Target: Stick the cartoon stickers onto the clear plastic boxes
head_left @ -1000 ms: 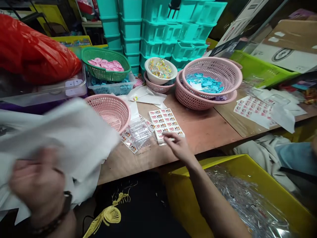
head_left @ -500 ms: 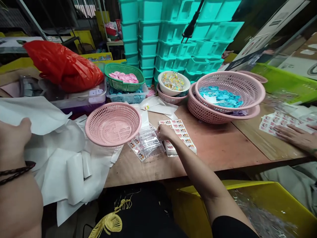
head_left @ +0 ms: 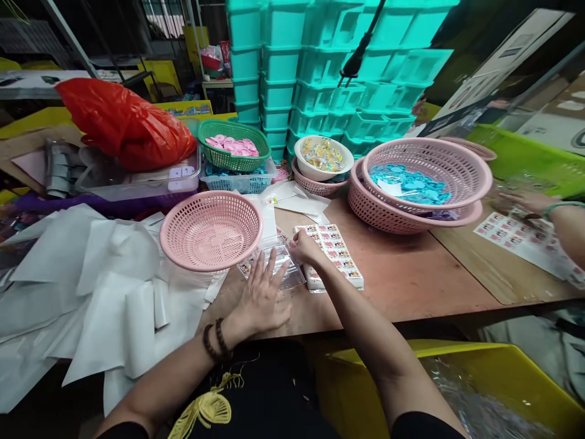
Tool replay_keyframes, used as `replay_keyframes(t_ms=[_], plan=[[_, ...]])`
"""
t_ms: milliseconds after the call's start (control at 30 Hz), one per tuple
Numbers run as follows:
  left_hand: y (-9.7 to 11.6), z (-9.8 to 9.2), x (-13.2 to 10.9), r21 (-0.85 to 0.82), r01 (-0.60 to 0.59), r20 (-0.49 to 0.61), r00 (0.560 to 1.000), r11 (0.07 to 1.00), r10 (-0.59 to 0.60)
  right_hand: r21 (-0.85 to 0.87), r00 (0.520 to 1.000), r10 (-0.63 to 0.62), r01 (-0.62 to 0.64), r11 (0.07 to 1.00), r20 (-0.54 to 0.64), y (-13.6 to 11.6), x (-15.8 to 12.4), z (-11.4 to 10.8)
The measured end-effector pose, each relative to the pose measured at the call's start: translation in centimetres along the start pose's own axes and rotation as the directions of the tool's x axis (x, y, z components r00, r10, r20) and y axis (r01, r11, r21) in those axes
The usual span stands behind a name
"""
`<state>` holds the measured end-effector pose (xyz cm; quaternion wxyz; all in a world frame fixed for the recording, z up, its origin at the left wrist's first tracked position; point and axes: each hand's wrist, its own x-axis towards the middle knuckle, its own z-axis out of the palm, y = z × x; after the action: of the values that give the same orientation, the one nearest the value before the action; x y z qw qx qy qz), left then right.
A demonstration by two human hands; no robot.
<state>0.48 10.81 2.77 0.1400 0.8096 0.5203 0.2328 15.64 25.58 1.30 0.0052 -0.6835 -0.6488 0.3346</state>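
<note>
My left hand (head_left: 265,296) is open, fingers spread, reaching over clear plastic packaging (head_left: 295,277) on the table. It seems to hold nothing; whether the fingertips touch the plastic I cannot tell. My right hand (head_left: 305,247) is closed at the left edge of a stack of printed sticker sheets (head_left: 340,253). Its fingertips point away from me, and what they pinch is hidden. Part of the plastic lies between both hands, over another sticker sheet. Just left of it stands a pink perforated basket (head_left: 212,228) with nothing in it.
White backing sheets (head_left: 109,305) heap up at left. Pink baskets of blue pieces (head_left: 411,183), a white bowl (head_left: 324,157) and a green basket (head_left: 233,146) stand behind. At right a co-worker's arm (head_left: 567,225) reaches over sticker sheets. A yellow bin (head_left: 516,390) sits below the table edge.
My left hand has left the white sheet at far left and come to the middle, beside my right hand. The right hand has hardly moved. The co-worker's hand has shifted farther back.
</note>
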Motion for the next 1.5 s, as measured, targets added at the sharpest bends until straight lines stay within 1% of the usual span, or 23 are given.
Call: replay_keyframes(t_ms=[33, 100, 233, 333, 400, 467, 533, 667, 700, 733, 800, 833, 867, 900, 967, 1000, 1033, 1067, 1133, 1233, 1300, 1400, 1500], plan=[[-0.2, 1.1, 0.7, 0.015, 0.068, 0.036, 0.997, 0.998, -0.068, 0.034, 1.0, -0.006, 0.006, 0.999, 0.0, 0.4, -0.2, -0.1], [-1.1, 2.1, 1.3, 0.017, 0.118, 0.091, 0.989, 0.993, -0.119, 0.104, 1.0, -0.012, 0.014, 0.995, -0.022, 1.6, -0.8, -0.5], [-2.4, 1.9, 1.1, -0.015, 0.044, 0.101, 0.994, 0.999, -0.042, 0.245, 0.978, 0.017, 0.035, 0.969, -0.207, 4.1, -2.1, -1.9], [-2.5, 2.7, 0.9, -0.009, -0.003, 0.082, 0.997, 1.0, 0.004, 0.326, 0.92, 0.067, 0.068, 0.943, -0.386, 5.5, -2.9, -3.3], [-2.5, 3.7, 1.0, 0.006, -0.022, 0.083, 0.996, 1.0, 0.022, 0.398, 0.879, 0.058, 0.155, 0.904, -0.473, 6.0, -3.3, -4.0], [-2.3, 4.6, 1.3, 0.036, -0.026, 0.078, 0.997, 0.999, 0.023, 0.472, 0.867, 0.009, 0.262, 0.842, -0.498, 6.1, -3.4, -4.2], [-1.8, 5.0, 1.5, 0.072, -0.019, 0.066, 0.998, 0.997, 0.014, 0.517, 0.875, -0.048, 0.328, 0.791, -0.481, 5.9, -3.2, -3.7], [-0.5, 4.7, 1.6, 0.172, 0.019, 0.083, 0.996, 0.985, -0.034, 0.497, 0.863, -0.094, 0.371, 0.784, -0.496, 4.9, -3.2, -2.9], [-0.3, 4.4, 1.5, 0.2, 0.029, 0.106, 0.993, 0.979, -0.051, 0.477, 0.842, -0.097, 0.39, 0.788, -0.53, 4.6, -3.5, -3.1], [-0.1, 4.0, 1.4, 0.222, 0.036, 0.135, 0.988, 0.974, -0.068, 0.436, 0.803, -0.102, 0.42, 0.796, -0.587, 4.4, -4.0, -3.6], [0.2, 2.9, 1.3, 0.213, 0.027, 0.183, 0.981, 0.977, -0.067, 0.302, 0.664, -0.132, 0.497, 0.813, -0.736, 4.1, -6.1, -5.4], [0.4, 2.1, 1.2, 0.183, 0.011, 0.178, 0.983, 0.983, -0.045, 0.218, 0.586, -0.167, 0.528, 0.821, -0.793, 3.9, -7.6, -6.5], [0.7, 1.2, 1.1, 0.141, -0.01, 0.145, 0.989, 0.99, -0.01, 0.136, 0.527, -0.217, 0.551, 0.823, -0.822, 3.7, -9.5, -7.7], [1.2, 0.1, 1.0, 0.09, -0.041, 0.083, 0.996, 0.995, 0.034, 0.073, 0.518, -0.286, 0.567, 0.821, -0.806, 3.4, -11.6, -8.8], [2.5, -2.3, 0.8, -0.02, -0.126, -0.107, 0.987, 0.992, 0.123, -0.055, 0.582, -0.468, 0.587, 0.808, -0.665, 2.5, -16.1, -10.3], [3.2, -3.5, 0.7, -0.072, -0.191, -0.198, 0.965, 0.979, 0.174, -0.098, 0.604, -0.568, 0.631, 0.769, -0.559, 2.0, -18.2, -10.7], [3.8, -4.6, 0.5, -0.114, -0.25, -0.263, 0.941, 0.961, 0.214, -0.096, 0.619, -0.645, 0.684, 0.723, -0.448, 1.4, -20.1, -10.8], [4.3, -5.5, 0.4, -0.163, -0.293, -0.286, 0.928, 0.942, 0.239, -0.063, 0.625, -0.699, 0.728, 0.682, -0.347, 0.9, -21.6, -10.6], [4.8, -6.9, 0.0, -0.299, -0.313, -0.247, 0.938, 0.901, 0.243, 0.056, 0.645, -0.721, 0.754, 0.655, -0.254, 0.1, -23.3, -9.8], [4.2, -8.1, -1.0, -0.451, -0.165, -0.046, 0.986, 0.877, 0.161, 0.206, 0.721, -0.623, 0.688, 0.696, -0.304, 0.0, -23.4, -7.9], [3.5, -8.6, -1.8, -0.435, -0.076, 0.06, 0.992, 0.897, 0.113, 0.268, 0.743, -0.579, 0.664, 0.698, -0.335, 0.2, -22.8, -6.4], [2.7, -9.1, -2.5, -0.407, -0.071, 0.079, 0.99, 0.911, 0.113, 0.363, 0.747, -0.557, 0.664, 0.654, -0.363, 0.2, -22.0, -4.1], [2.2, -9.3, -2.3, -0.414, -0.048, 0.098, 0.99, 0.909, 0.097, 0.539, 0.83, -0.478, 0.553, 0.635, -0.289, 0.1, -21.3, -2.5]])
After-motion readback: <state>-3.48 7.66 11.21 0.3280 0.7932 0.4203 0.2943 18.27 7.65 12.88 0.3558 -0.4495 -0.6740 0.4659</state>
